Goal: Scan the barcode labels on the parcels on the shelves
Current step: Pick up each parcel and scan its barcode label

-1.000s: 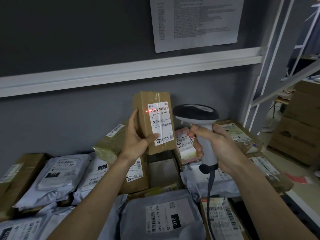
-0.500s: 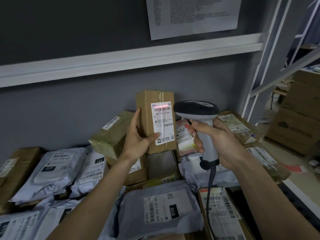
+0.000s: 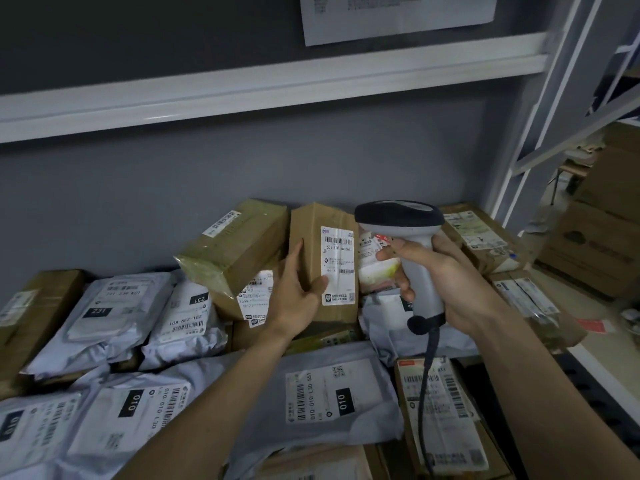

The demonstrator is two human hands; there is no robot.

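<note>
Cardboard parcel (image 3: 323, 261) in left hand (image 3: 294, 296)

Dim, cool light is falling unevenly across the scene, brightening toward the right edge, while wide-angle distortion is bowing the white shelf rail (image 3: 263, 88) and softening the blurred corner labels.

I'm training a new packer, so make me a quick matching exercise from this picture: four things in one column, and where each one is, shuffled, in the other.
Things:
1. scanner
2. upright brown box
3. grey bag marked 010
4. printed sheet

Places:
A. pinned on the wall above the shelf rail
B. gripped in the right hand
C. lying flat at the front, under the left forearm
D. held on end by the left hand

Pairs: 1-B, 2-D, 3-C, 4-A
</note>
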